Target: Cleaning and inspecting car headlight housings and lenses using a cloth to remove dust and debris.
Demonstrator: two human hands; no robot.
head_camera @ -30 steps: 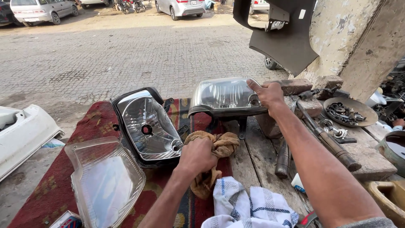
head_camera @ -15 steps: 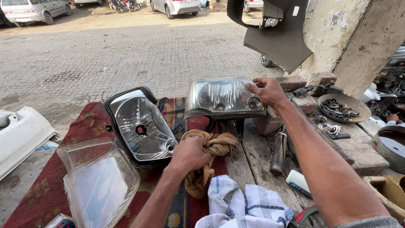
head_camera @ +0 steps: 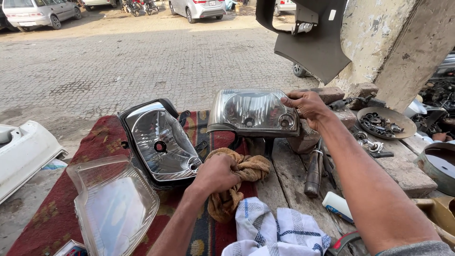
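Right hand (head_camera: 308, 105) grips the right edge of a clear-lens headlight (head_camera: 254, 113), fingers wrapped on it, propped upright on the wooden bench (head_camera: 284, 175). Left hand (head_camera: 215, 173) is fisted around a brown rag (head_camera: 241, 178). Open reflector housing (head_camera: 159, 144) and loose lens (head_camera: 113, 204) lie left on the red rug (head_camera: 95, 142).

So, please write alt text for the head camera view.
The right hand holds a headlight upright on a workbench while the left hand grips a brown rag; an open reflector housing lies beside.
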